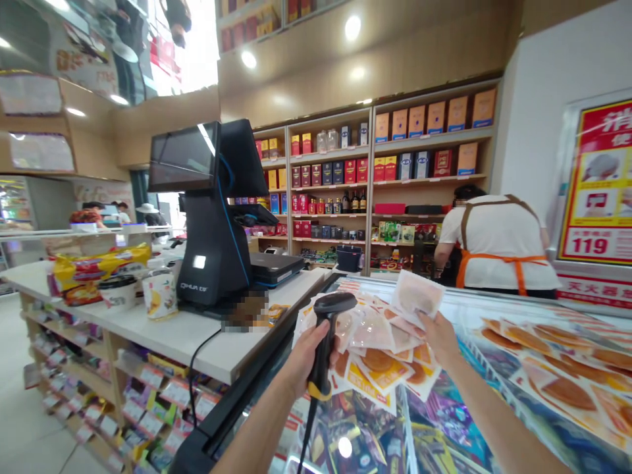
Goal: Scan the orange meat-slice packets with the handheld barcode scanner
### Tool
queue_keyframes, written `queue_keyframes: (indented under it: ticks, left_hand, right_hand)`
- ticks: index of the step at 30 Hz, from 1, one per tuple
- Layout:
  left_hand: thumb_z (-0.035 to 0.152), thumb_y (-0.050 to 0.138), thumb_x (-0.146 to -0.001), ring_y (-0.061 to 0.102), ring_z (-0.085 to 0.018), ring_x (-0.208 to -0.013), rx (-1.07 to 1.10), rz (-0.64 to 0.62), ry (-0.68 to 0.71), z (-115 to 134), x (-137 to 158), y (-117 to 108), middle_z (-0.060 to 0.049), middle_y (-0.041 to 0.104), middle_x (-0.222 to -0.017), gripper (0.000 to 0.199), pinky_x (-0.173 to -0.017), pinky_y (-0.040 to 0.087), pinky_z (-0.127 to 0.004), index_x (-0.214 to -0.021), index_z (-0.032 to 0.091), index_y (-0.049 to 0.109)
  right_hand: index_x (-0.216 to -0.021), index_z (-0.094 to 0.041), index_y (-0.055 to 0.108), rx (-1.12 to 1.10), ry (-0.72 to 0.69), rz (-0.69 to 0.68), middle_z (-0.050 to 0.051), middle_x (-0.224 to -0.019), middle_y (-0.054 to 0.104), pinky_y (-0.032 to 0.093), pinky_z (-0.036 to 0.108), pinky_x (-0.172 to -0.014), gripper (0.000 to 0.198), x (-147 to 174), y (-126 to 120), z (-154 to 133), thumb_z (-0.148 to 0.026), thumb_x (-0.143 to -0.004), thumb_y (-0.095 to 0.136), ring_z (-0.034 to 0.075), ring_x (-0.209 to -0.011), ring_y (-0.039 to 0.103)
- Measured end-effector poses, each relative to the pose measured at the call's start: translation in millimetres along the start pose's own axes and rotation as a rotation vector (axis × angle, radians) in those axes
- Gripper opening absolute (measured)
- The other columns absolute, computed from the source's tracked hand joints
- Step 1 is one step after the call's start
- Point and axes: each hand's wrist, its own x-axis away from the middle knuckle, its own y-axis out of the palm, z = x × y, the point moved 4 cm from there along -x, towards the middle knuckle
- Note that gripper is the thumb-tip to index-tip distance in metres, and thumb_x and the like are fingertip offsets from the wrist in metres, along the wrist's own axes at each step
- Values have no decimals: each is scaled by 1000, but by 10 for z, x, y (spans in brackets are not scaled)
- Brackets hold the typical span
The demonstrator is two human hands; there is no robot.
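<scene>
My left hand (307, 354) is wrapped round the grip of a black barcode scanner (336, 303), its cable hanging down from the handle. In my right hand (439, 337) is a flat, pale packet (417, 294), pinched at its lower edge and raised to the right of the scanner's head. Below and between both hands lies a heap of flat packets (378, 361), some with round brown pastries or cakes showing through. The heap rests on the glass top of a chest freezer (340, 428). What the raised packet contains is hard to make out.
Farther right, more round-cake packets (563, 355) lie spread on the glass. A checkout terminal (212, 217) stands on the white counter (237, 349) at left, near paper cups (160, 295) and a yellow snack bag (101, 270). A person in an apron (501, 240) bends by the shelves.
</scene>
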Motion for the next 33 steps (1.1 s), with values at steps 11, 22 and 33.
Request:
queue_keyframes:
  ticks: [11,22,33]
  left_hand:
    - [38,48,-71,44,-6,-41,-89,-117,-26,91,362,230,1,50,-56,24,-40,31,-18,-68,14,50]
    - [40,46,-71,44,-6,-41,-85,-109,-63,66,459,221,1,49,-57,27,-39,31,-18,-78,13,49]
    - [36,46,-72,44,-5,-40,-117,-165,-107,113,722,376,-1,52,-59,24,-39,31,-17,-70,13,47]
  right_hand:
    - [-93,-18,48,-655,322,-288,5,-85,62,50,39,-61,23,274,75,-339,-23,-71,41,20,-71,60]
    - [-80,-18,55,-972,337,-131,1,-82,63,51,36,-65,19,243,153,-172,-17,-75,37,16,-82,57]
    - [-89,-19,54,-996,314,-178,1,-89,61,48,38,-72,21,241,149,-178,-20,-74,40,16,-89,54]
